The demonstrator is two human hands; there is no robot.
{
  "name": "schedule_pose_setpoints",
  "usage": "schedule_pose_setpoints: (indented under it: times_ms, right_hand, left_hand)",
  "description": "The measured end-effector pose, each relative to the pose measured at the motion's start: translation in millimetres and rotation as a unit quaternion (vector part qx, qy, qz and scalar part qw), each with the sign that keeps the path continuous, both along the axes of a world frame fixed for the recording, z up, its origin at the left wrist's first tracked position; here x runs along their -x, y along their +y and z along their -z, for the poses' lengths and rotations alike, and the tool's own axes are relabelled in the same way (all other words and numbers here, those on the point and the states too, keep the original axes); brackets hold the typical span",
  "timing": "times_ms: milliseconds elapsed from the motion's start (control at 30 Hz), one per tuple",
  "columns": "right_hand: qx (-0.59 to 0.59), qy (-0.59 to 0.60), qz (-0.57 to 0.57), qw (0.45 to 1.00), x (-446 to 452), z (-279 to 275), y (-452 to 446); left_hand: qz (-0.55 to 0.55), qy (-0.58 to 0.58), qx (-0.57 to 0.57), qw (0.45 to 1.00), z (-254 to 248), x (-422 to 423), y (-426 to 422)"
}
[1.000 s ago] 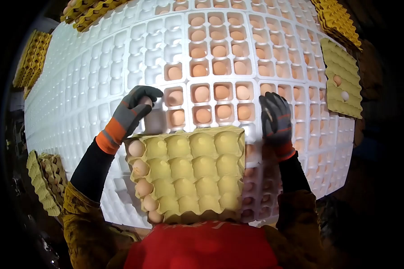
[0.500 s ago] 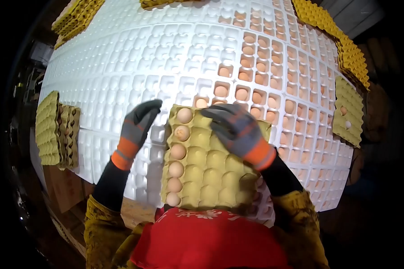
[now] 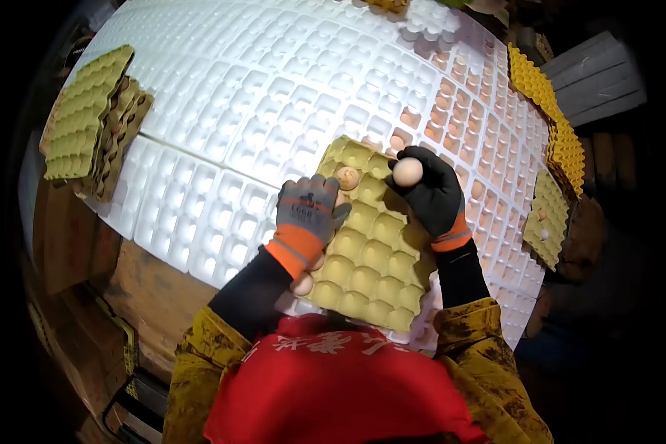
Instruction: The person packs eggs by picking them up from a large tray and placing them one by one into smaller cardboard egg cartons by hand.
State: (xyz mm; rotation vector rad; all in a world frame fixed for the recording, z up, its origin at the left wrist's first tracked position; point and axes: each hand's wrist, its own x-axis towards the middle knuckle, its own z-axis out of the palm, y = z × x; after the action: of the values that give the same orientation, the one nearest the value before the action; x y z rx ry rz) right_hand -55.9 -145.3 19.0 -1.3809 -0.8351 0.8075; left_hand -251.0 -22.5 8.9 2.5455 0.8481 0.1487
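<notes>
1. Spreading wide, white foam trays (image 3: 222,214) are bearing the yellowish carton (image 3: 362,251); grey panels (image 3: 596,78) are showing in the dark beyond.
2. Right hand (image 3: 431,191) is holding an egg (image 3: 407,172) by the carton's edge.
3. Left hand (image 3: 308,211) is covering its left side (cannot tell whether gripping).

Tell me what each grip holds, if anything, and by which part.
Right grip: an egg, held around its sides, upper face uncovered. Left grip: over the tray's left edge; whether it holds anything can't be told.
</notes>
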Motion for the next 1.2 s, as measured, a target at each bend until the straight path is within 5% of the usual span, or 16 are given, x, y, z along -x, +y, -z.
schedule_pose_setpoints:
  times_ms: [67, 167, 233, 300, 400, 467, 600, 700, 767, 833, 900, 967, 1033, 1133, 1167, 1200]
  right_hand:
    - [0.135, 0.213, -0.024, 0.967, -2.3, -6.5, -9.2]
    - [0.111, -0.224, -0.158, 0.955, 39.9, -24.4, 1.8]
    - [0.112, -0.461, -0.21, 0.855, 56.3, -29.2, 11.9]
    - [0.092, -0.65, -0.239, 0.716, 67.1, -20.1, 25.4]
    - [0.099, -0.6, -0.287, 0.74, 72.0, -24.3, 27.7]
    - [0.123, -0.537, -0.309, 0.775, 69.5, -25.6, 19.2]
    - [0.063, -0.615, -0.314, 0.721, 80.5, -8.3, 4.4]
    - [0.051, -0.511, -0.281, 0.811, 70.7, -10.9, 3.4]
    - [0.086, -0.155, -0.168, 0.97, 67.1, -7.4, -20.0]
    - [0.136, 0.243, -0.119, 0.953, 58.5, -30.9, -37.9]
    - [0.076, 0.134, -0.181, 0.971, 59.8, -24.8, -44.1]
    - [0.016, -0.15, -0.234, 0.96, 76.4, -21.6, -31.0]
    - [0.021, -0.403, -0.248, 0.881, 102.4, -28.5, -21.1]
    - [0.112, -0.55, -0.255, 0.788, 139.5, 15.4, -1.2]
    - [0.103, -0.645, -0.281, 0.704, 137.2, 12.3, 0.0]
    - [0.089, -0.632, -0.271, 0.721, 130.3, 3.8, -1.2]
  left_hand:
    - [-0.012, -0.018, 0.154, 0.988, -19.5, 8.6, 13.9]
    - [-0.149, -0.366, 0.532, 0.749, 14.4, 53.0, 33.8]
    - [-0.09, -0.471, 0.444, 0.757, 21.5, 76.5, 31.9]
    - [-0.079, -0.337, 0.459, 0.818, 10.2, 107.2, 29.8]
    - [-0.139, -0.134, 0.517, 0.834, -39.0, 107.9, 4.3]
    - [0.034, -0.106, 0.237, 0.965, -47.4, 115.4, -21.7]
    - [0.183, 0.043, -0.011, 0.982, -25.6, 125.8, -56.4]
    - [0.188, 0.018, -0.041, 0.981, -7.6, 127.7, -60.7]
    - [0.126, -0.102, 0.162, 0.973, -6.5, 139.0, -46.9]
    - [-0.021, -0.216, 0.421, 0.881, -6.4, 153.3, -41.2]
    - [-0.165, -0.201, 0.709, 0.656, -25.2, 167.0, -14.8]
    - [-0.083, -0.256, 0.509, 0.817, -9.5, 177.1, -15.8]
    - [-0.115, -0.268, 0.5, 0.815, -4.7, 173.5, -10.0]
    - [-0.136, -0.315, 0.512, 0.788, -3.6, 155.8, 0.6]
    - [-0.148, -0.326, 0.522, 0.774, -2.6, 148.8, 3.9]
    - [-0.086, -0.335, 0.506, 0.79, -7.6, 140.6, 5.7]
